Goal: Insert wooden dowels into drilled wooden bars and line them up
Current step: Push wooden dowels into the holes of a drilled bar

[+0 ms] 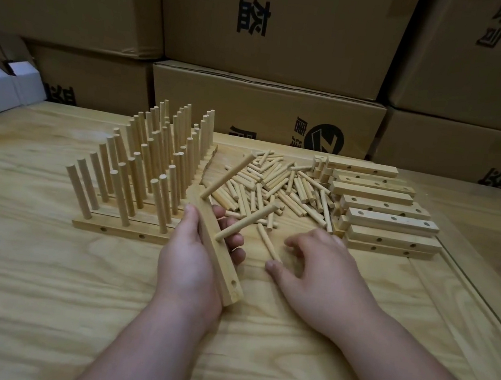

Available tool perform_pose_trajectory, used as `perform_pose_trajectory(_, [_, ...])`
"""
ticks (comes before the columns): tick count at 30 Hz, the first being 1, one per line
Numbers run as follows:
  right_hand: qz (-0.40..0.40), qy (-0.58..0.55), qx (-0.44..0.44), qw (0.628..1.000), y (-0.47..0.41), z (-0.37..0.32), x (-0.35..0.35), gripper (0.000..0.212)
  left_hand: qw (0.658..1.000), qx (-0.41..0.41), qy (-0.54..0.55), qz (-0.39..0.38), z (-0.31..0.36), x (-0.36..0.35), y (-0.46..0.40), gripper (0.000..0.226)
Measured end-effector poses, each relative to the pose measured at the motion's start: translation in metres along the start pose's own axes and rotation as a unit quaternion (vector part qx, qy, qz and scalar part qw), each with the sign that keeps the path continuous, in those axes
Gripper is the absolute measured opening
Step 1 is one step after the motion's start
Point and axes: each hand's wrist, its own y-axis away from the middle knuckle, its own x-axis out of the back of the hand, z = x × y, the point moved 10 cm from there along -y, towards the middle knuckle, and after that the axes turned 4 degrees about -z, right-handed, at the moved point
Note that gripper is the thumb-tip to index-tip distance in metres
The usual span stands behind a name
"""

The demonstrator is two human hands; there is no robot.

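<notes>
Left hand (pixel 194 255): grips bar (pixel 218 258), two dowels (pixel 246 222) inserted, tilted. Right hand (pixel 321 268): pinches loose dowel (pixel 267 245) on table (pixel 41 290), right of bar. Dowel pile (pixel 278 187) beyond bar.

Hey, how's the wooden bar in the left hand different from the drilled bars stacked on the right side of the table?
The pale wooden bar in the left hand already carries two round dowels sticking out; the stacked drilled wooden bars show only open holes. The held bar is lifted and tilted, running away from the camera; the stacked ones lie flat, running left to right. Both are the same light wood, long and square-edged, with drilled holes.
</notes>
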Motion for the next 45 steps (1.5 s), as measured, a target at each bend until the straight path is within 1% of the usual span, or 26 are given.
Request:
perform_pose_trajectory(2, [0.015,-0.002,-0.02,1.0,0.0,0.004,0.003,0.026,1.0,0.009,-0.007,0.006,-0.002,0.001,-0.001,0.05])
perform_pose_trajectory(4, [0.049,-0.025,-0.021,0.998,0.001,0.006,0.01,0.006,1.0,0.013,-0.015,0.012,-0.004,0.002,-0.002,0.05])
perform_pose_trajectory(5, [0.061,-0.047,-0.017,0.997,0.002,0.007,0.013,0.001,1.0,0.012,-0.018,0.013,-0.005,0.002,-0.003,0.05])
perform_pose_trajectory(7, [0.055,-0.133,-0.002,0.99,0.002,0.01,0.013,0.009,1.0,0.01,-0.022,0.016,-0.005,0.002,-0.004,0.049])
perform_pose_trajectory(10, [0.002,-0.257,0.059,0.965,0.009,-0.001,0.008,0.019,1.0,0.005,-0.011,0.024,-0.003,0.002,-0.005,0.048])
perform_pose_trajectory(12, [-0.016,-0.305,0.077,0.949,0.013,-0.004,0.007,0.027,0.999,0.003,-0.009,0.031,-0.001,0.003,-0.005,0.048])
perform_pose_trajectory(15, [-0.003,-0.334,0.087,0.939,0.016,-0.001,0.015,0.03,0.999,0.003,-0.008,0.036,-0.002,0.004,-0.006,0.048])
perform_pose_trajectory(18, [-0.005,-0.337,0.098,0.936,0.022,0.001,0.021,0.032,0.999,0.008,-0.011,0.037,-0.003,0.004,-0.007,0.047])
perform_pose_trajectory(21, [-0.024,-0.334,0.102,0.937,0.025,-0.002,0.02,0.031,0.999,0.009,-0.008,0.037,-0.004,0.005,-0.008,0.047])
perform_pose_trajectory(29, [-0.007,-0.236,0.199,0.951,0.033,-0.03,0.034,0.017,0.999,-0.006,-0.023,0.032,-0.004,0.006,-0.009,0.048])
perform_pose_trajectory(33, [-0.013,-0.183,0.229,0.956,0.036,-0.039,0.04,0.014,0.999,-0.013,-0.036,0.034,-0.003,0.007,-0.011,0.048])
perform_pose_trajectory(39, [-0.043,-0.101,0.221,0.969,0.035,-0.046,0.034,0.018,0.994,-0.05,-0.091,0.021,-0.001,0.005,-0.009,0.051])
perform_pose_trajectory(45, [-0.057,-0.085,0.192,0.976,0.035,-0.045,0.029,0.015,0.988,-0.074,-0.133,0.002,0.001,-0.001,-0.008,0.052])
